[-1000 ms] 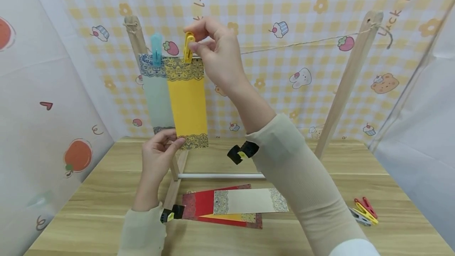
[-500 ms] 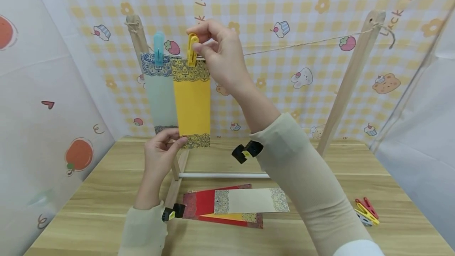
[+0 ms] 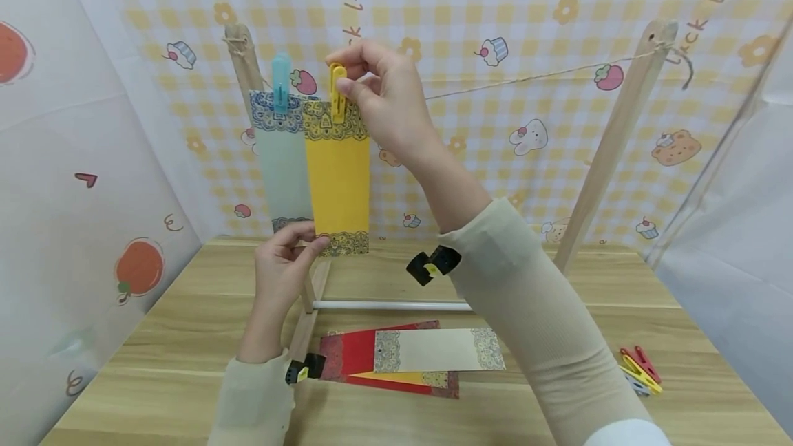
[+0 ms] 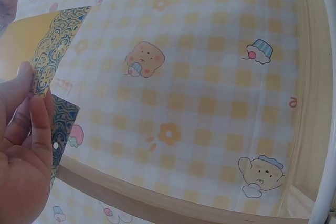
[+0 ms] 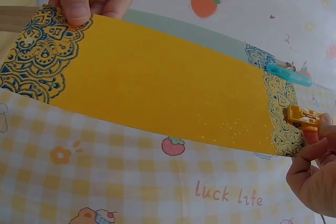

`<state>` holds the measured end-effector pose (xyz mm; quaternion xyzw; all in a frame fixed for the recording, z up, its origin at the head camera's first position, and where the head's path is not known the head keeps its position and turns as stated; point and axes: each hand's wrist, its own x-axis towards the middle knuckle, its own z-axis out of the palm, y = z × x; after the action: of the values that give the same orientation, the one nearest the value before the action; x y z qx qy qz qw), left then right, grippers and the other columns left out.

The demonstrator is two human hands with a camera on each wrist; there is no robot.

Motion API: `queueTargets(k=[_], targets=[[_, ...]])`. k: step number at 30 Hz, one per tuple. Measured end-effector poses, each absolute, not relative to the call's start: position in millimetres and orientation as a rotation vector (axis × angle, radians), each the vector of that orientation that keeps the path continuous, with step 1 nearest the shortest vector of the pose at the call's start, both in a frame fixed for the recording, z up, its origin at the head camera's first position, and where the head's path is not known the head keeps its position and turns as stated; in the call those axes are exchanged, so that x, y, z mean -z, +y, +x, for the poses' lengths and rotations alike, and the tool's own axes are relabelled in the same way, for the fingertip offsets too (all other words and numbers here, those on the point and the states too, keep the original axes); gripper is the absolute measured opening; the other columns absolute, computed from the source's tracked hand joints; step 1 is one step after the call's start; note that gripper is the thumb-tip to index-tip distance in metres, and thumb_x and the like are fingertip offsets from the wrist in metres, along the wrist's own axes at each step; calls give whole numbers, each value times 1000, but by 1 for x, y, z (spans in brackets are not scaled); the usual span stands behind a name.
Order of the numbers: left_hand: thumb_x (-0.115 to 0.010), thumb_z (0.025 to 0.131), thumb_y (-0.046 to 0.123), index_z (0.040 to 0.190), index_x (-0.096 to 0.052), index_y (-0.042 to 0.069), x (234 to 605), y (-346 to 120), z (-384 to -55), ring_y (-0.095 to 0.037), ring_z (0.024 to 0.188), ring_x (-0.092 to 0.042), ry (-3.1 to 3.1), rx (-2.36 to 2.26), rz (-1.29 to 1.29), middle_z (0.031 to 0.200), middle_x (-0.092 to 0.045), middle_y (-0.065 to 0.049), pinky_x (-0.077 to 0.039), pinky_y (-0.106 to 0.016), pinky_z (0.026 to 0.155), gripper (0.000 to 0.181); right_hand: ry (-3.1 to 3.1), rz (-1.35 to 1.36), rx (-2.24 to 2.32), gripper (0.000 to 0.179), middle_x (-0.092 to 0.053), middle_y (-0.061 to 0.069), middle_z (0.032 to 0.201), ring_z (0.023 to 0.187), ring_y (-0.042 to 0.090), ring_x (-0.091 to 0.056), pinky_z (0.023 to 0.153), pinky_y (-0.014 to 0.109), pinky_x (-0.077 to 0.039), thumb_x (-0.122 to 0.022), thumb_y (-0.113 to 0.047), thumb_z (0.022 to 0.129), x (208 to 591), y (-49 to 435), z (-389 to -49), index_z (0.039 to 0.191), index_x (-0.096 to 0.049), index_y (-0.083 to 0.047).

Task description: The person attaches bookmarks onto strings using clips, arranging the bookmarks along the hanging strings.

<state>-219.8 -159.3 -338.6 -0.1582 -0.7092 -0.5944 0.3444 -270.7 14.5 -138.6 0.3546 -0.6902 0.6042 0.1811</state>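
Observation:
A yellow card (image 3: 339, 181) with blue lace-like bands at both ends stands upright in front of the string. My left hand (image 3: 281, 263) pinches its lower left corner between thumb and fingers, also seen on the card's patterned end (image 4: 55, 51) in the left wrist view. At the top edge my right hand (image 3: 390, 98) pinches a yellow clothespin (image 3: 338, 93), whose tip overlaps the patterned band. Partly behind the yellow card hangs a pale green card (image 3: 281, 174), held on the string by a light blue clothespin (image 3: 281, 85).
The string (image 3: 526, 79) runs between two wooden posts (image 3: 613, 150), with a white rod (image 3: 390, 305) low between them. On the table, red cards (image 3: 356, 353), a cream card (image 3: 442, 349) and another yellow card lie stacked. Several clothespins (image 3: 641, 370) lie at right.
Both hands, the yellow card and its clothespin have shifted slightly right in the head view. The clothespin sits a little lower over the card's top band. Both grips are kept.

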Motion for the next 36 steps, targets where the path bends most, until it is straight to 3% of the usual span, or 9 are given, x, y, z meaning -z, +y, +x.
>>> queueTargets(k=[5,12,19,24,31,36], targets=[[-69,83,-15,97,-66,-16,340,-160,-220,6,60,-63,-1837,1534,-425,79,-66,16,-51,-10,60,15,-2009,1020,-1651,26,-57,7,99,84,14,-53,70,20,-46,-62,3,95,140,17,-271,120,-68,0],[-71,83,-12,98,-68,-12,341,-162,-220,5,68,-65,-1887,1525,-388,80,-66,19,-53,-11,63,15,-2066,984,-1705,34,-62,6,106,78,15,-61,63,24,-50,-65,-6,95,143,22,-272,129,-65,-6],[-73,83,-8,97,-70,-8,342,-164,-217,5,70,-65,-1950,1488,-314,82,-66,20,-52,-12,63,14,-2009,1023,-1775,38,-68,11,117,94,17,-69,70,24,-53,-67,-5,93,145,28,-269,131,-63,-5],[-74,84,-6,96,-71,-8,342,-166,-214,7,72,-63,-1999,1437,-285,81,-65,23,-51,-11,62,13,-1925,1087,-1786,35,-69,14,117,96,19,-70,76,27,-54,-67,-3,93,149,35,-268,128,-63,-2],[-72,88,2,99,-73,-3,345,-171,-209,8,74,-62,-2140,1341,-300,88,-74,-17,-50,-11,66,11,-1865,1110,-1825,33,-69,14,116,97,18,-69,79,28,-52,-67,-1,92,154,46,-263,125,-64,1],[-70,92,8,104,-74,2,349,-176,-206,7,78,-62,-2244,1304,-311,93,-75,-16,-51,-12,70,14,-1794,1155,-1849,32,-70,14,113,96,19,-70,80,28,-52,-67,2,91,158,54,-258,122,-65,2]])
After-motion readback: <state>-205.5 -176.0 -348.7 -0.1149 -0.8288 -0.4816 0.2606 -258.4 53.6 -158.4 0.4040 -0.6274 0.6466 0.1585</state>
